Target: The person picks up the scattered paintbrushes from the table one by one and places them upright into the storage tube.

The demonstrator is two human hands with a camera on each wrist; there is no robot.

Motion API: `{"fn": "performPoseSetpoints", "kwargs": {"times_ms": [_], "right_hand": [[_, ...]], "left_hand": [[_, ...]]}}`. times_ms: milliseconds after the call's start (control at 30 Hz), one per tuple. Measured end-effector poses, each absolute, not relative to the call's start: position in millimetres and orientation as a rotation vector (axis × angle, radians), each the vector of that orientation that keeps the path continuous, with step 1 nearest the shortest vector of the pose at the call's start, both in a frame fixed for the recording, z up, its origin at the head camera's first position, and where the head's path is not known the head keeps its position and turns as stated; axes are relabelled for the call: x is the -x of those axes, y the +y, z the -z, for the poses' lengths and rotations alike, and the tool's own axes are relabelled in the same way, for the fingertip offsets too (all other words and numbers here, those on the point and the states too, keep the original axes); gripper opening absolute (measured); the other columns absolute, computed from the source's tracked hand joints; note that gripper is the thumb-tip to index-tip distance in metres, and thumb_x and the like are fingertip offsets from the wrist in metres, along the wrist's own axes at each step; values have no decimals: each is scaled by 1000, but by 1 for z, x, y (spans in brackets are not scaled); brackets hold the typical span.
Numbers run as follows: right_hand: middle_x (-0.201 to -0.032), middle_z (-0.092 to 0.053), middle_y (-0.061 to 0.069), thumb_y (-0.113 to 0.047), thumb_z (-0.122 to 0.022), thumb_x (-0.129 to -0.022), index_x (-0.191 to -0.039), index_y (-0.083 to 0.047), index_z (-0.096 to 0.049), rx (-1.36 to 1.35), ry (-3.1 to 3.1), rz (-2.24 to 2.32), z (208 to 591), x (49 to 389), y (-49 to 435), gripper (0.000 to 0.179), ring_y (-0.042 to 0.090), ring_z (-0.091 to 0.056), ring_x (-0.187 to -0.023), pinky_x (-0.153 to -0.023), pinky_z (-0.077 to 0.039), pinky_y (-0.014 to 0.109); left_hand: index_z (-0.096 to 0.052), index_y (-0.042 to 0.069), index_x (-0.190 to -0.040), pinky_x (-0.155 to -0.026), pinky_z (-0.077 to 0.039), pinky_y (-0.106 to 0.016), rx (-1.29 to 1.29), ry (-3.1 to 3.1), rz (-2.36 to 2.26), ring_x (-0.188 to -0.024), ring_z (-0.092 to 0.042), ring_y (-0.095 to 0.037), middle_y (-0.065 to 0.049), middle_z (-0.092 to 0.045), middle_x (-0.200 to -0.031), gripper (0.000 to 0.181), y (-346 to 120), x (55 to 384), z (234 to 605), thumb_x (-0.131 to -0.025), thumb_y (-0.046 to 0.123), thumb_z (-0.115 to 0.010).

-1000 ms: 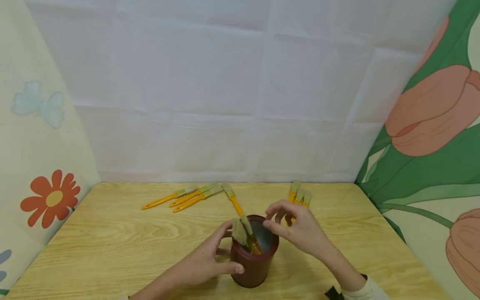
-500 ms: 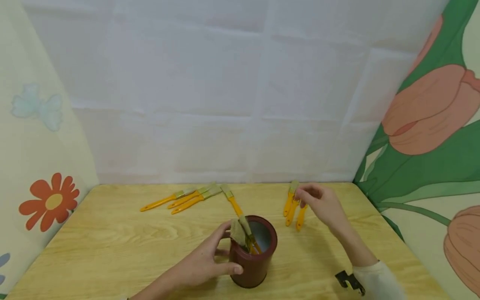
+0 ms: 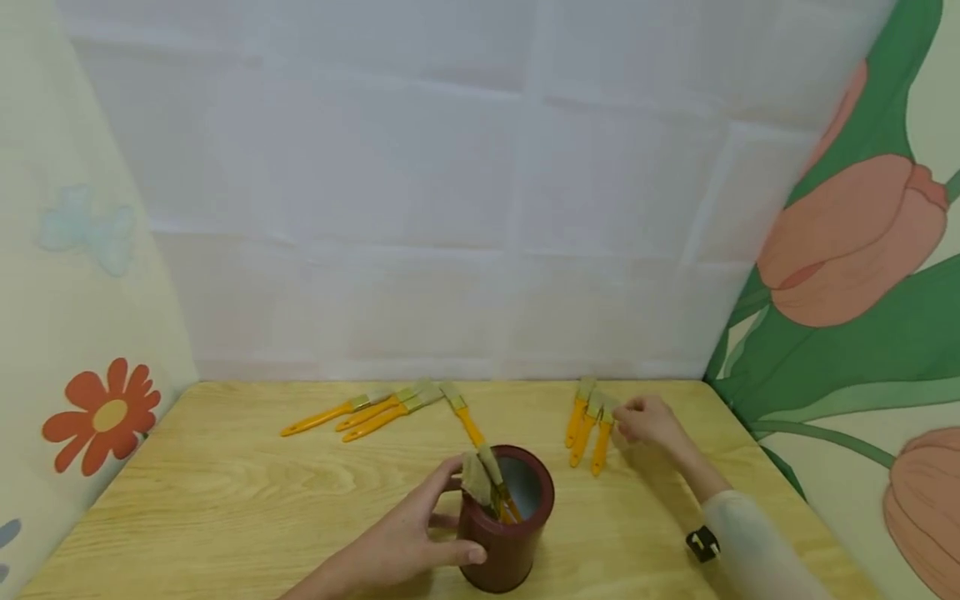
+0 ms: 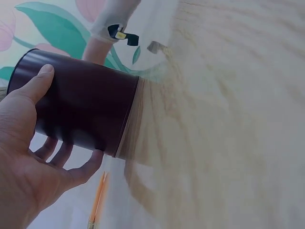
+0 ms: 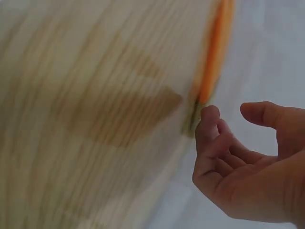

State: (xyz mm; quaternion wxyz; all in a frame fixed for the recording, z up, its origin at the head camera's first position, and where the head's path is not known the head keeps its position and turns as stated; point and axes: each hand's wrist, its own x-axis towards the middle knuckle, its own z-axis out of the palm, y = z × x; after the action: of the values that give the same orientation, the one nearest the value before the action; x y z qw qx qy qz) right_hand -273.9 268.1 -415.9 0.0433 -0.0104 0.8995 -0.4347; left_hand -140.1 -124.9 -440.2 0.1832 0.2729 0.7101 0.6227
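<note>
Tabletop (image 3: 225, 517): left hand (image 3: 401, 537) grips can (image 3: 504, 554); right hand (image 3: 649, 422) unclenched beside brushes (image 3: 586, 433); black tag (image 3: 702, 543): "1".

Right sleeve (image 3: 757, 542): off-white, long, lower right of the head view. Small black tag (image 3: 702, 544) at its wrist end, white marks, one resembling a "1". Left hand (image 3: 408, 533) and right hand (image 3: 651, 422) bare; left forearm (image 3: 330, 575), lower centre, also bare where I see it.

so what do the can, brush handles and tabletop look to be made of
Can: probably metal, painted dark red-brown with a soft sheen; the greyish inside hints at bare metal.
Brush handles: smooth and evenly orange-yellow, so perhaps lacquered wood or plastic.
Tabletop: wood or wood-look laminate, going by its pale grain.
</note>
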Motion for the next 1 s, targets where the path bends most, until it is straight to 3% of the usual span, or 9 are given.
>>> {"fn": "performPoseSetpoints", "kwargs": {"times_ms": [233, 367, 433, 600, 800, 1000], "right_hand": [[-79, -68, 18, -21, -62, -101, -84, 8, -66, -17, 2742, 1163, 425, 292, 277, 34, 26, -68, -66, -62, -59, 37], [-66, -65, 12, -23, -66, -99, -59, -6, -54, -83, 2750, 1111, 429, 300, 273, 45, 20, -63, -54, -54, -56, 31], [-59, -62, 9, -23, -68, -97, -54, -11, -49, -97, 2768, 1103, 432, 303, 270, 48, 16, -57, -48, -47, -51, 27], [-50, -57, 7, -20, -72, -91, -52, -9, -51, -91, 2863, 1077, 432, 308, 265, 45, 15, -50, -42, -41, -39, 24], [-49, -57, 6, -14, -74, -85, -51, -9, -52, -105, 2899, 1063, 430, 309, 263, 41, 14, -52, -41, -41, -43, 25], [-51, -59, 7, -11, -75, -80, -54, -8, -55, -170, 2875, 1073, 431, 309, 263, 33, 16, -56, -43, -44, -49, 26]], "left_hand": [[-27, 41, -158, -97, -51, -41, -785, 2030, -1751, -134, -44, -35, -3, -34, -157, 81, -124, 139, 442, -95, 26, -77], [-27, 41, -158, -97, -51, -41, -803, 2041, -1749, -137, -41, -36, -1, -34, -157, 82, -125, 138, 442, -95, 25, -77], [-27, 40, -158, -97, -51, -41, -808, 2046, -1748, -135, -43, -37, -3, -34, -157, 82, -125, 138, 442, -95, 25, -77], [-26, 41, -158, -96, -51, -41, -777, 2056, -1740, -134, -45, -35, -3, -35, -156, 83, -125, 139, 440, -94, 27, -78], [-26, 42, -158, -96, -51, -41, -779, 2072, -1721, -134, -44, -35, -2, -34, -156, 84, -124, 140, 439, -93, 28, -78], [-26, 41, -158, -99, -50, -41, -814, 2048, -1747, -141, -35, -33, 3, -34, -157, 84, -125, 140, 442, -94, 25, -78]]}}
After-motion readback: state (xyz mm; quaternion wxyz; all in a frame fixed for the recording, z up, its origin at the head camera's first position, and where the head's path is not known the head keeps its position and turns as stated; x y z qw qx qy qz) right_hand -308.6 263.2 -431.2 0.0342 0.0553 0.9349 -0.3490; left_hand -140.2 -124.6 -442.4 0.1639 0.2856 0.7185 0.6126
